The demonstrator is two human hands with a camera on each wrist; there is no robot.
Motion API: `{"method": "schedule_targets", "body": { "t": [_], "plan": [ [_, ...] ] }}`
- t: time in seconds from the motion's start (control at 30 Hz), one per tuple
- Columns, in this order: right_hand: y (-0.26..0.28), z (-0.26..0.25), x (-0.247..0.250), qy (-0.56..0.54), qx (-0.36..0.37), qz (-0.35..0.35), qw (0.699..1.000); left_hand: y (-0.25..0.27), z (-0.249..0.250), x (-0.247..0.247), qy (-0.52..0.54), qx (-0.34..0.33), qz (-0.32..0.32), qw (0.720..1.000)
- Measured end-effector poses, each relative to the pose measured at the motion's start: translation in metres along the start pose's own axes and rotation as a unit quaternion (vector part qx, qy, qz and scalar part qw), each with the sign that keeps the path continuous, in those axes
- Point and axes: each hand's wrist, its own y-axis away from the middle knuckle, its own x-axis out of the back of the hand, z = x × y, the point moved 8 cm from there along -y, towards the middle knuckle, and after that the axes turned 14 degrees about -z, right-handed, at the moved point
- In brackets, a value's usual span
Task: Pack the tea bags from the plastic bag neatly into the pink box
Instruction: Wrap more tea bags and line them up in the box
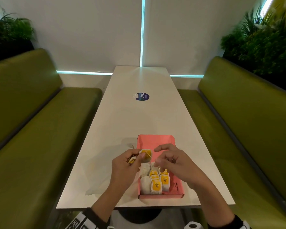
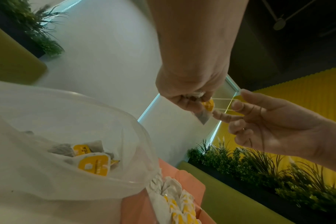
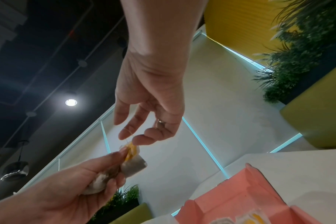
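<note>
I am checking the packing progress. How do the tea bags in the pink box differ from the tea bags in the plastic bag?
The tea bags in the pink box stand upright in tidy rows; the tea bags in the plastic bag lie loose at mixed angles. The pink box is open-topped card, while the plastic bag is translucent film. Both groups carry yellow tags.

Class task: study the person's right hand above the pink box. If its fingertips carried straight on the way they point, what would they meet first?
The right hand points leftward, so probably the tea bag held by the left hand; its string already reaches the right fingers. Depth is unclear.
</note>
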Motion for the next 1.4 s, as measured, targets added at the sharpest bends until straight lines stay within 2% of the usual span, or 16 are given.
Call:
{"method": "schedule_targets", "body": {
  "t": [0.13,0.23,0.3,0.4,0.63,0.73,0.8,0.93,1.03,1.23,1.4],
  "plan": [
    [-0.003,0.006,0.004,0.102,-0.057,0.05,0.992,0.006,0.016,-0.001,-0.099,-0.094,0.028,0.99],
    [-0.007,0.009,0.003,0.206,-0.077,0.069,0.973,0.013,0.033,-0.008,-0.178,-0.195,0.029,0.964],
    [-0.009,0.006,0.001,0.257,-0.081,0.07,0.96,0.016,0.038,-0.012,-0.207,-0.236,0.025,0.949],
    [-0.01,-0.001,0.0,0.281,-0.062,0.088,0.954,0.018,0.037,-0.014,-0.213,-0.257,0.032,0.942],
    [-0.008,-0.009,0.003,0.249,-0.005,0.131,0.96,0.02,0.045,-0.016,-0.186,-0.285,0.025,0.94],
    [-0.006,-0.008,0.004,0.183,0.014,0.138,0.973,0.018,0.047,-0.017,-0.175,-0.276,0.019,0.945],
    [-0.004,-0.007,0.006,0.121,0.026,0.136,0.983,0.016,0.045,-0.014,-0.134,-0.25,0.015,0.959],
    [-0.003,0.003,0.007,0.004,0.009,0.093,0.996,0.012,0.035,-0.012,-0.023,-0.154,0.001,0.988],
    [-0.004,0.008,0.002,-0.044,-0.007,0.046,0.998,0.009,0.029,-0.014,0.044,-0.088,-0.008,0.995],
    [-0.003,0.012,-0.005,0.021,-0.053,0.012,0.998,0.006,0.022,-0.014,0.073,-0.045,0.014,0.996],
    [0.004,-0.006,0.005,0.011,0.0,-0.037,0.999,0.007,0.022,-0.014,0.068,-0.036,0.0,0.997]
  ]
}}
